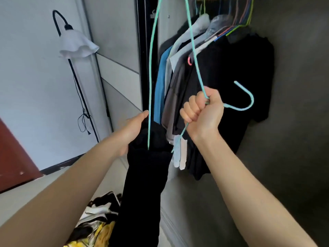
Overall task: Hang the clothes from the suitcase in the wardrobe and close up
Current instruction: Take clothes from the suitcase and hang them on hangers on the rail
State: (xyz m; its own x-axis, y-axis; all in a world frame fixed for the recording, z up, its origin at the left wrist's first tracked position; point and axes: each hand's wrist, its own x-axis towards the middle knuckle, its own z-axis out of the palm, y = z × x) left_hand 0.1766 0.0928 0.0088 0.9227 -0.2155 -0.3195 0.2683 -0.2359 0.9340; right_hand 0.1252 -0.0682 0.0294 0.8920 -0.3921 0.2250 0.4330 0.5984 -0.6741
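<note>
My right hand [202, 112] grips a teal wire hanger [246, 104] at its neck, with the hook pointing right and the frame running up out of view. One end of the hanger dips into a black garment [146, 175] that hangs long and narrow below it. My left hand [132, 130] holds the top left of that black garment. Both hands are in front of the open wardrobe [293, 86], where several clothes [222, 77] hang on coloured hangers. Clothes in yellow, black and white [96, 223] lie low at the bottom; the suitcase itself is hidden.
A floor lamp [76, 43] with a white shade stands against the white wall on the left. The wardrobe's sliding door [121, 68] stands just left of the opening. A reddish-brown door [16, 157] is at the far left.
</note>
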